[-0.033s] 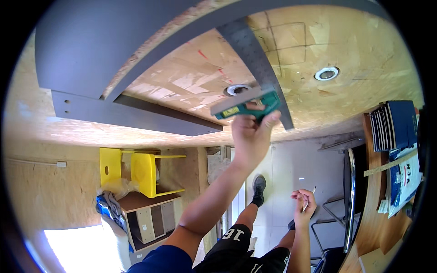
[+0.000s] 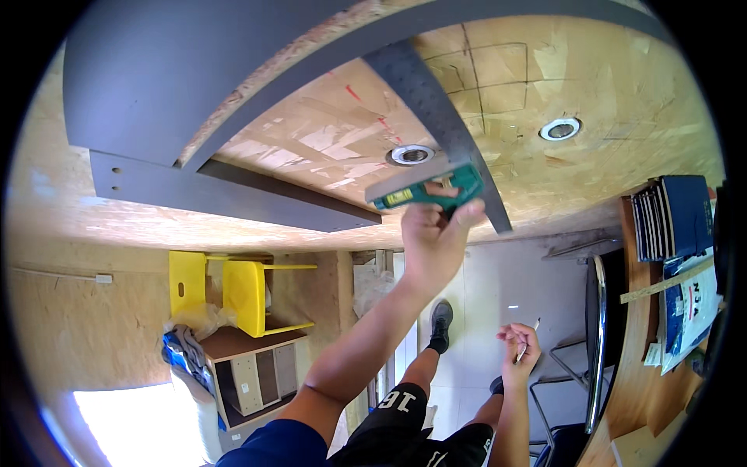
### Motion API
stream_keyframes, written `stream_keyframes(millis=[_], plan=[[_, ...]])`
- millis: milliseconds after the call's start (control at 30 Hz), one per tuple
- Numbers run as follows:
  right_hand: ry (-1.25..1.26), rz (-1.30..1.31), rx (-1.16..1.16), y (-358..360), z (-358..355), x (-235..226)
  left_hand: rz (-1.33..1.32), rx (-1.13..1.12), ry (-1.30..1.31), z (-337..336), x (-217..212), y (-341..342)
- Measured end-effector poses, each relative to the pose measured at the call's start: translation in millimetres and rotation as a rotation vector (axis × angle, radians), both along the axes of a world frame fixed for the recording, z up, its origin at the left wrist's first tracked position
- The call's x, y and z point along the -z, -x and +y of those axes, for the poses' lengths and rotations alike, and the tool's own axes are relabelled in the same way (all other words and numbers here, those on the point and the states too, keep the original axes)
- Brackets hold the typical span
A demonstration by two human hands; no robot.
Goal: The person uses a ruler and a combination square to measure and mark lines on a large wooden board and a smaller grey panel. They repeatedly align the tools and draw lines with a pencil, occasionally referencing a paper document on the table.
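Observation:
My left hand (image 2: 436, 233) is closed around the green head of a combination square (image 2: 424, 189). Its wide, dark metal blade (image 2: 416, 89) slants across a pale wood-chip surface, the far end reaching a grey board strip (image 2: 311, 74). Lower down, near my legs, the fingers of my right hand (image 2: 523, 359) are curled on a thin pencil (image 2: 537, 328), its tip pointing up. That hand is apart from the square and the boards.
A large grey panel (image 2: 171, 70) and another grey strip (image 2: 233, 194) lie left of the square. Two ringed round fittings, one a white ring (image 2: 560, 129), sit in the surface. Yellow chairs (image 2: 245, 296) stand left; at right are a chair (image 2: 597, 342) and a desk with books (image 2: 677, 218).
My left hand and the combination square have shifted slightly nearer and to the right. My right hand with the pencil stays put.

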State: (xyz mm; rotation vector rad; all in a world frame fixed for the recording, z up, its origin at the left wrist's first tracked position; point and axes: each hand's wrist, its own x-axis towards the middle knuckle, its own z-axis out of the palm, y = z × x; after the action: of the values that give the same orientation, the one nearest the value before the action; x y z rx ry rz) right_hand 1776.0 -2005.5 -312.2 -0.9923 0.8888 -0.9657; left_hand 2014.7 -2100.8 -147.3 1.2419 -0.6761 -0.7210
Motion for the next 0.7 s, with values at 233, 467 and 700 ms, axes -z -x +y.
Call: stream_keyframes(millis=[233,467,700], plan=[[0.035,-0.453,0.022,-58,-57,-126,0.495,0.133,0.39,42,4,54],[0.089,-0.494,0.167,-78,-88,-178,0.538,0.069,0.453,44,2,55],[0.365,-0.125,0.337,-100,-111,-197,0.801,-0.043,0.472,42,-32,43]])
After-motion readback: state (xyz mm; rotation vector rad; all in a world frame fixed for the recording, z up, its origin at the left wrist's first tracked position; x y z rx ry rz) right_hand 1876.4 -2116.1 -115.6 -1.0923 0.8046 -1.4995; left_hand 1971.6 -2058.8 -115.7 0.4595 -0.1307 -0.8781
